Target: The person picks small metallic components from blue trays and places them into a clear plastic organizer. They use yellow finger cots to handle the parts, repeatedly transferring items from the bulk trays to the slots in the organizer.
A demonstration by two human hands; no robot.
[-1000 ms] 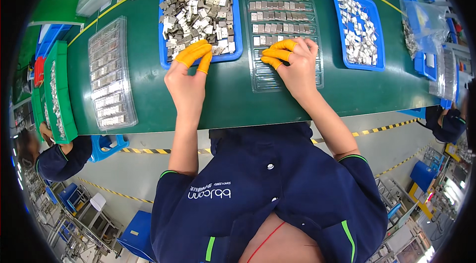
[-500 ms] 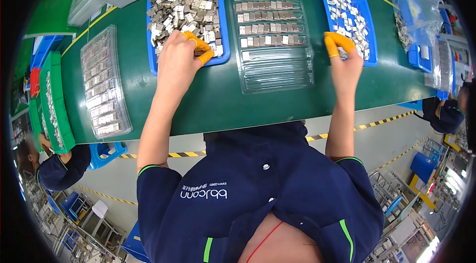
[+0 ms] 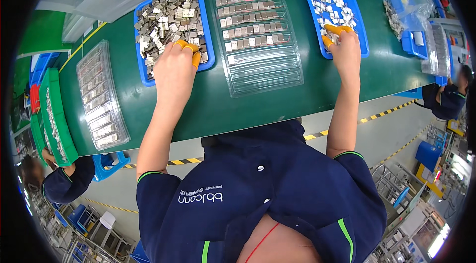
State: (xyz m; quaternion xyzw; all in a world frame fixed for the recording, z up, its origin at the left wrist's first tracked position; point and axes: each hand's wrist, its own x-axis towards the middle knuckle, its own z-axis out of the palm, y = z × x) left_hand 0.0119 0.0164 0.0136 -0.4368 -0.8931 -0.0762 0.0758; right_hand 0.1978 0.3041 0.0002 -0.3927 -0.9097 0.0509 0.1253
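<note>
The left hand (image 3: 174,69) curls over grey metal pieces (image 3: 171,22) in a rectangular blue plastic tray (image 3: 207,40), its grip unclear from here; past a clear ribbed plastic tray (image 3: 263,72), the right hand (image 3: 346,55), thumb and forefinger parted, dips toward white pieces (image 3: 336,15) in another blue tray (image 3: 364,41).

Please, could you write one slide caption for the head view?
Left hand at the grey parts, right hand at the white parts, a partly filled clear tray between them.

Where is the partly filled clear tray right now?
The tray lies on the table, upper centre of the head view, between the left hand, at one blue bin, and the right hand, at another blue bin.
</note>
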